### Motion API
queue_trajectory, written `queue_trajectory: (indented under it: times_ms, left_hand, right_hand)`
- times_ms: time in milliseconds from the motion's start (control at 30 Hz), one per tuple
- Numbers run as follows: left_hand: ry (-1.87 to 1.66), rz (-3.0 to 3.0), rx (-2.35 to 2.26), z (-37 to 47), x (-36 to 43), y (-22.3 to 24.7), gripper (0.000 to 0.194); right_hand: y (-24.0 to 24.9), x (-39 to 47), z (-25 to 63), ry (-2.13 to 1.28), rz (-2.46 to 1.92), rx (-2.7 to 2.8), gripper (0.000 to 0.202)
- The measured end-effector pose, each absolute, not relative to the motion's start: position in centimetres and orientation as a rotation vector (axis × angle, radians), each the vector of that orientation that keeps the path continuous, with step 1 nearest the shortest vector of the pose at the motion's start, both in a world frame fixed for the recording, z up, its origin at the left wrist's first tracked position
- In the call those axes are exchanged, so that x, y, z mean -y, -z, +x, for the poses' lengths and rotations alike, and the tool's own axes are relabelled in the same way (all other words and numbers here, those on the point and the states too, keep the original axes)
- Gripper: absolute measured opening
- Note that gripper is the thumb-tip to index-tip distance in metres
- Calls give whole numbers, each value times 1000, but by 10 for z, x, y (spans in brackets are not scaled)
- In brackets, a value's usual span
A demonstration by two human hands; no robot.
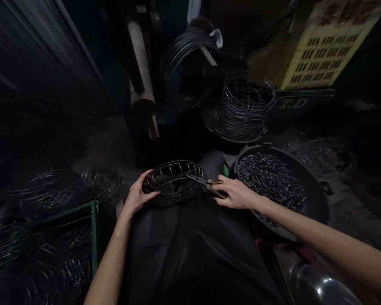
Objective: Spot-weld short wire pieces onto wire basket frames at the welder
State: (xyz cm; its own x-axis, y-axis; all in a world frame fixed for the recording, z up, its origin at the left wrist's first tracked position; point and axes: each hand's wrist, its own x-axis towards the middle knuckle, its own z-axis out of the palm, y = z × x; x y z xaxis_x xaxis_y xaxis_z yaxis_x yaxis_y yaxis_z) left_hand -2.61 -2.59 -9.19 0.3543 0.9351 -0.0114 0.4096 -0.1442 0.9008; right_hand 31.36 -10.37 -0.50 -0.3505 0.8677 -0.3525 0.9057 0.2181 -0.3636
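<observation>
My left hand (139, 194) grips the left side of a round wire basket (174, 169), thumb along the near side and fingers around the rim. The basket is tilted above my dark-clothed lap. In my right hand (233, 192) is a pair of pliers (206, 182) with yellow and black handles. Its jaws point left and reach over the basket's right rim; whether they touch a wire I cannot tell. The handles look somewhat spread.
To the right stands a wide dark pan (316, 203) of short metal pieces. Wire rings (247, 101) are stacked behind it, near a yellow crate (320, 51). A green crate (95, 228) of wire parts is at left. A metal machine post (141, 63) rises ahead.
</observation>
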Motion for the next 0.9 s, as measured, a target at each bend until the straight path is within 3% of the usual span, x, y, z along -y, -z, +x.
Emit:
queue_trajectory:
  times_ms: [167, 400, 633, 800, 900]
  left_hand:
    - [-733, 1742, -1196, -26, 27, 91, 76]
    - [-725, 1742, -1215, -25, 28, 89, 78]
    - [-771, 1691, -1214, -26, 29, 93, 77]
    - [-749, 1688, -1221, -25, 31, 88, 76]
    - [-754, 1683, -1203, -24, 31, 86, 74]
  right_hand:
    - [6, 105, 312, 755, 1787, -2321, 25]
    - [6, 106, 312, 1576, 1748, -2234, 28]
    - [21, 111, 303, 1661, 1831, -2265, 30]
    - [14, 113, 296, 2119, 1799, -1976, 35]
    - [9, 116, 294, 2222, 1799, -1860, 36]
